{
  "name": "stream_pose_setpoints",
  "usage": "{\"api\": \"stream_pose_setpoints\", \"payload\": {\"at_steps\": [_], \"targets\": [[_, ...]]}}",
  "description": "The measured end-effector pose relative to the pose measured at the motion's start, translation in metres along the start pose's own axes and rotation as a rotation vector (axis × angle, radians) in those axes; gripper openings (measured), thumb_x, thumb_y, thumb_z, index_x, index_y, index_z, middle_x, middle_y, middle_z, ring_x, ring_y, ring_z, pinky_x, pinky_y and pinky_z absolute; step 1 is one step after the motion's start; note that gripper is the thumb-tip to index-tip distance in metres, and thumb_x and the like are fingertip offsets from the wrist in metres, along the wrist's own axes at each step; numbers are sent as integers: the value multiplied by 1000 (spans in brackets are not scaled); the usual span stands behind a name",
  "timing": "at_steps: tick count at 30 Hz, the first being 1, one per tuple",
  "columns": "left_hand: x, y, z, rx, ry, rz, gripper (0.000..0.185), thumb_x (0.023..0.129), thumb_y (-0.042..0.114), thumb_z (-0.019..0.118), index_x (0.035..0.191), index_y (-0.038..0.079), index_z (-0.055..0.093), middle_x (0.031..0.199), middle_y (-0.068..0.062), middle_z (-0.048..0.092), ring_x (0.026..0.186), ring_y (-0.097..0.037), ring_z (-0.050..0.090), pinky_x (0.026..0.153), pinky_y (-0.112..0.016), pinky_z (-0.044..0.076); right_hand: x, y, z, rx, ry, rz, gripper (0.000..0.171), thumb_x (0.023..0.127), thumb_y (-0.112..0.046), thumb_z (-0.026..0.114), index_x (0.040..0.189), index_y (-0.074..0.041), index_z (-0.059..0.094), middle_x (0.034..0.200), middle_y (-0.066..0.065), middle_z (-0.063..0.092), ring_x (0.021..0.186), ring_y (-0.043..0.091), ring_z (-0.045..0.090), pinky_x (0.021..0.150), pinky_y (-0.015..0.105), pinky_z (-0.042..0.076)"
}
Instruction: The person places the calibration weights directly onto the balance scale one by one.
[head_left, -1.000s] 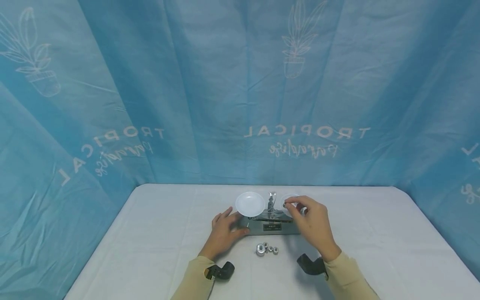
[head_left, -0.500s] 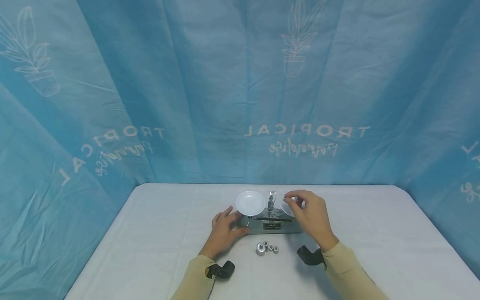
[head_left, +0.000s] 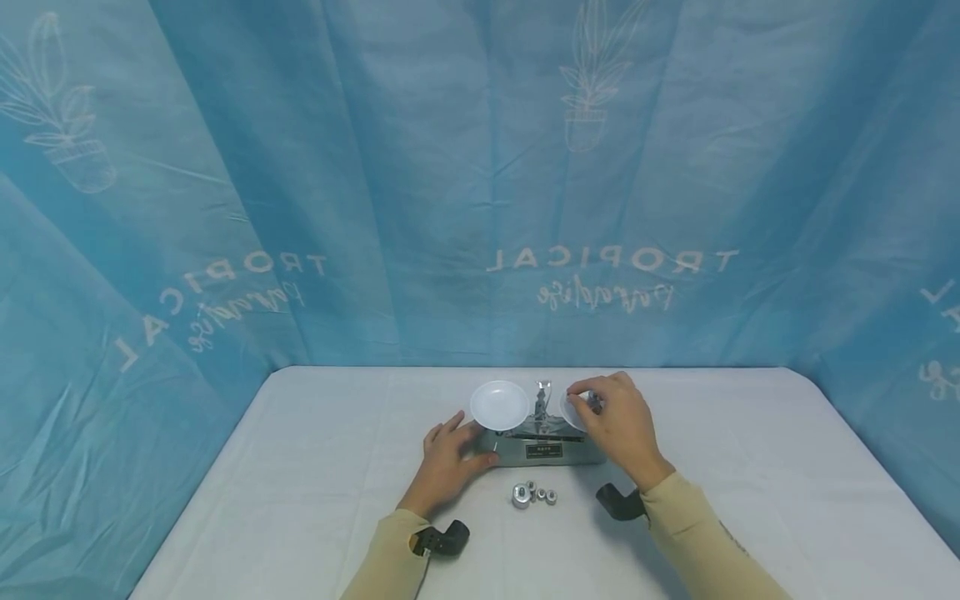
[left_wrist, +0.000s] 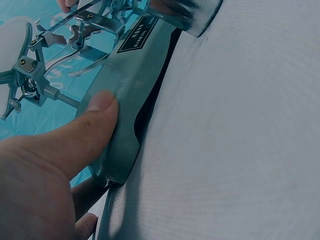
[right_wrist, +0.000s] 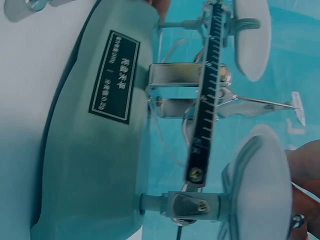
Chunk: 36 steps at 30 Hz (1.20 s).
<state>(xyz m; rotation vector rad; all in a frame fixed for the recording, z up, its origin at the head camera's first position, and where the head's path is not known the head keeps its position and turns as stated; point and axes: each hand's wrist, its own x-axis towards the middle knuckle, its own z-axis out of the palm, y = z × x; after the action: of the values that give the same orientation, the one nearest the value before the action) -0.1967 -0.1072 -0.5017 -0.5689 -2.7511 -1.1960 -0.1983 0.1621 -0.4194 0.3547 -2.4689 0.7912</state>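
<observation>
In the head view a grey-green balance scale [head_left: 510, 451] with two white pans stands on the table. My left hand [head_left: 447, 465] grips the left end of its base, thumb on the front face, as the left wrist view also shows. Over the right pan [head_left: 572, 413] my right hand [head_left: 619, 423] pinches a small metal weight between thumb and forefinger; the fingers mostly hide it. A shiny knob of a weight [right_wrist: 298, 220] shows by the fingers at the pan's rim in the right wrist view. The left pan [head_left: 499, 406] holds nothing.
Several silver weights [head_left: 521, 496] of different sizes stand in a cluster on the white tablecloth [head_left: 337, 467] in front of the scale. A blue curtain [head_left: 420, 183] hangs behind and at both sides. Black wrist cameras [head_left: 450, 540] sit at both wrists.
My right hand has moved slightly away from me and lower over the right pan, and the weight at its fingertips is now harder to see. My left hand stays on the base.
</observation>
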Motion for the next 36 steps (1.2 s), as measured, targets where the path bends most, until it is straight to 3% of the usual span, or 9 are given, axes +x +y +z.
{"api": "stream_pose_setpoints", "payload": {"at_steps": [9,28,36], "targets": [[0,-1,1,5,2,14,60,87,39,76,138,10,61,142,-7,60,144,-41,34,117,-65,13,2,4,4,-2,-42,-7,6,87,-9,77,92,-9,79,74,0,63,75,18,47,55,32,41],[1,1,0,-1,3,12,61,87,39,77,137,9,62,141,-8,60,144,-42,35,116,-67,14,1,11,3,-19,-15,-37,8,87,-7,76,95,-7,79,78,4,69,84,23,54,63,37,45],[1,0,-1,-10,5,20,60,87,39,77,137,10,62,141,-8,60,143,-42,35,115,-68,14,-6,7,-7,3,13,-59,13,86,-7,76,100,-7,78,91,6,73,90,24,56,66,39,46]]}}
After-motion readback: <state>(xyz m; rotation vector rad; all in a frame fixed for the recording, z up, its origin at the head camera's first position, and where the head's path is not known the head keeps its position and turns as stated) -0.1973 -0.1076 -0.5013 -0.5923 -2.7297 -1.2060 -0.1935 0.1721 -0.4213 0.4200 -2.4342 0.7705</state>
